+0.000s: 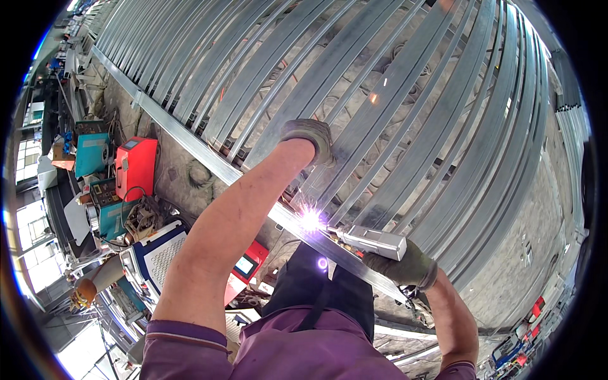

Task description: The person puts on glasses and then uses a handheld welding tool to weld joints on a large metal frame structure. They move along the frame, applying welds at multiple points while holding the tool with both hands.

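Note:
My right hand (405, 265), in a dark work glove, is wrapped round a silver welding gun (375, 243). From the gun's tip comes a bright white-violet glare at the joint between a flat metal bar (373, 149) and the long metal rail (183, 147) along the near side of a frame. The joint itself is lost in the glare. Farther out, my left hand (310, 138), also gloved, has its fingers curled at the edge of that flat bar; their tips are partly hidden. My left forearm crosses above the rail.
Many parallel metal bars (437, 120) stretch away over a concrete floor (525, 228). At left stand a red machine (136, 168) and teal machines (92, 152) with cables. Close by my legs is another red unit with a screen (251, 261). Sparks fly among the bars.

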Action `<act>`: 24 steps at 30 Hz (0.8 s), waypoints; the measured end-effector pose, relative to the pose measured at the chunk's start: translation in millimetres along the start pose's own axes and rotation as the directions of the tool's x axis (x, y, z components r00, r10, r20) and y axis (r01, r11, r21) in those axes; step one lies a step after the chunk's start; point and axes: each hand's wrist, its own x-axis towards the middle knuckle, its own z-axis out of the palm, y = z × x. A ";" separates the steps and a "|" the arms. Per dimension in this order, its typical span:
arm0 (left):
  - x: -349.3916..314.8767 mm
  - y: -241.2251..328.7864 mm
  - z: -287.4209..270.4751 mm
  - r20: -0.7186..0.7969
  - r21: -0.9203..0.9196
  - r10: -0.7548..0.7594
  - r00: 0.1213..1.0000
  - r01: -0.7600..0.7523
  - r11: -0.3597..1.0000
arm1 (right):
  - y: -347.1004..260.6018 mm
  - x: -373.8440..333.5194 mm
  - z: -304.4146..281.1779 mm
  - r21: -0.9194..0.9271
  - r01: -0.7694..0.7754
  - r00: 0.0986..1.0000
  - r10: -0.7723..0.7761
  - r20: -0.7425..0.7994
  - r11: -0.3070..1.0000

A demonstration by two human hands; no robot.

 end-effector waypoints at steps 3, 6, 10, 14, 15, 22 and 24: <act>2.3 -3.0 2.0 0.004 -0.015 -0.010 1.000 0.010 1.000 | -8.2 -7.9 1.2 -0.005 -0.033 0.999 0.033 -0.012 0.999; 3.3 -6.8 6.3 -0.008 -0.033 0.012 1.000 -0.013 0.999 | -15.8 -16.1 7.8 0.064 -0.026 0.998 0.030 -0.053 0.998; -4.7 -9.4 4.8 0.022 -0.073 0.036 0.999 -0.034 0.997 | -18.5 -23.6 19.7 -0.027 -0.045 0.994 0.042 -0.100 0.999; -1.1 -28.7 16.5 -0.087 -0.158 0.112 0.990 -0.125 0.980 | -28.0 -25.6 24.8 -0.023 -0.145 0.980 0.140 -0.139 0.989; -0.2 -36.4 19.4 -0.152 -0.164 0.123 0.981 -0.148 0.975 | -32.5 -26.4 24.0 -0.035 -0.132 0.983 0.126 -0.135 0.991; 5.4 -82.2 18.5 -0.155 -0.203 0.056 0.986 -0.087 0.975 | -24.6 -22.1 20.0 -0.081 -0.147 0.984 0.137 -0.112 0.986; 6.4 -89.5 24.4 -0.191 -0.208 0.082 0.978 -0.122 0.970 | -30.0 -20.1 20.2 -0.132 -0.138 0.987 0.125 -0.101 0.982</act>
